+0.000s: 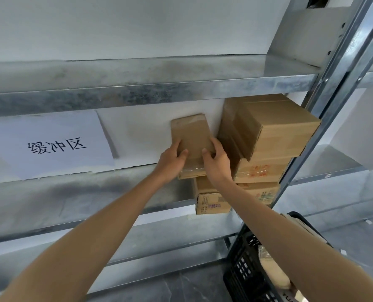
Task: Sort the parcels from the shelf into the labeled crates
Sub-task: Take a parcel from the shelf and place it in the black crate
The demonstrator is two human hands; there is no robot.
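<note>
Left hand (173, 157) and right hand (216, 160) clasping small flat parcel (191, 136) from both sides, thumbs pressing on top. Parcel sitting at front edge of metal shelf (76, 188), just beside stacked cardboard boxes (272, 131). Paper sign (50, 144) lying well left. Black crate (250, 273) standing lower right.

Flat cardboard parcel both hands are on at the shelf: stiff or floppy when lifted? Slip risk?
The flat cardboard parcel is probably stiff: its faces look flat and its edges straight under the left hand and right hand. Likely light for its size, since it is thin. The clear tape along its lower edge may be slick; the bare cardboard should grip better.
</note>
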